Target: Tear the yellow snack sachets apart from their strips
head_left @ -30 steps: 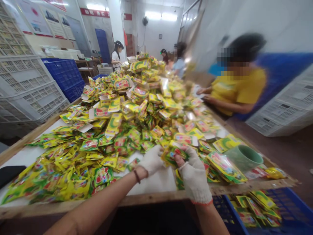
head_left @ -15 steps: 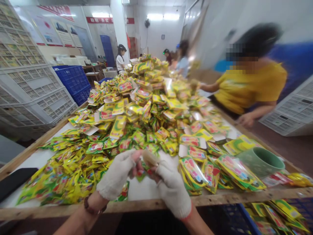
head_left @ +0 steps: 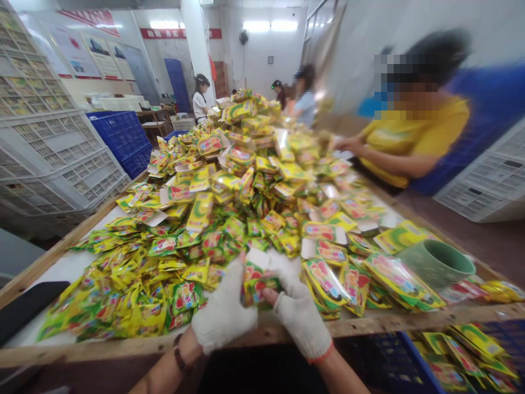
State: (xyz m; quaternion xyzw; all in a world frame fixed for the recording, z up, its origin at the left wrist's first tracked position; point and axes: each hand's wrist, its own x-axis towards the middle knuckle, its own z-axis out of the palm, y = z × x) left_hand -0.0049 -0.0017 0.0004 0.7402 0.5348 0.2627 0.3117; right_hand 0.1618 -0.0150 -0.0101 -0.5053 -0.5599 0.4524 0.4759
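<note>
Near the table's front edge, my left hand (head_left: 223, 309), in a white fingerless-tip glove, grips the left side of a small carton (head_left: 253, 269). The carton's white flap stands open at its far end. My right hand (head_left: 298, 314), gloved alike, holds a green and yellow sachet (head_left: 261, 288) against the carton, with the thumb on the sachet. How far the sachet sits inside the carton I cannot tell. Loose sachets (head_left: 118, 290) lie to the left of my hands, and filled-looking cartons (head_left: 326, 284) lie to the right. Behind rises a big pile of cartons and sachets (head_left: 241, 164).
A green cup (head_left: 435, 265) stands at the right edge, with a black flat object (head_left: 30, 309) at the left. A wooden rim (head_left: 356, 328) borders the table. Below right is a blue crate (head_left: 414, 355) with cartons. A person in yellow (head_left: 414, 142) works on the right side.
My hands have drawn slightly lower, and the carton with its open flap and the sachet now face me. The person in yellow has brought both hands together at the pile.
</note>
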